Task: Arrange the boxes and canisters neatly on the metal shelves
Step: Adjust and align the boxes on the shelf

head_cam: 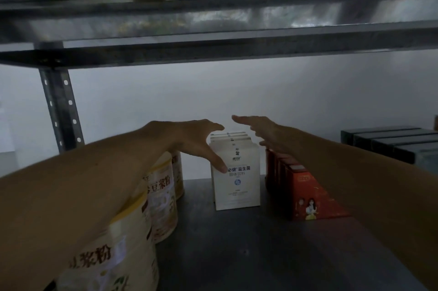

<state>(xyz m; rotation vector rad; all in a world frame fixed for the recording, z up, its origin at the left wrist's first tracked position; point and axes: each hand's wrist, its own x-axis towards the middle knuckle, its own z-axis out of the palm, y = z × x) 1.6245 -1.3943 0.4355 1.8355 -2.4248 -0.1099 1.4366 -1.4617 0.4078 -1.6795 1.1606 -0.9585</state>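
Row of white boxes (237, 184) with blue print stands front to back on the grey metal shelf (237, 255), directly beneath and between the two hands. The left hand (196, 139) is spread wide over the top left edge of the row, fingers straight and reaching toward the back, while its thumb (220, 165) points down and touches the front face of the nearest box; nothing is clasped in it. The right hand (260, 134) hovers just above and to the right of the row, flat, with fingers straight and close together, holding nothing; whether its lower edge touches the side of the boxes cannot be told. Below the right wrist and forearm, red boxes (305, 196) form a second row, just beside the white one with a narrow gap between them. Under the left forearm, yellow-and-cream canisters (163, 203) with large printed characters stand upright in a line running from the back to the near edge. Well to the right of the right arm, dark boxes (391, 146) lie side by side. Behind the fingertips is a pale wall (213, 91). Above both hands runs the blurred upper shelf (213, 51), and left of the left arm rises a perforated metal post (61, 110).
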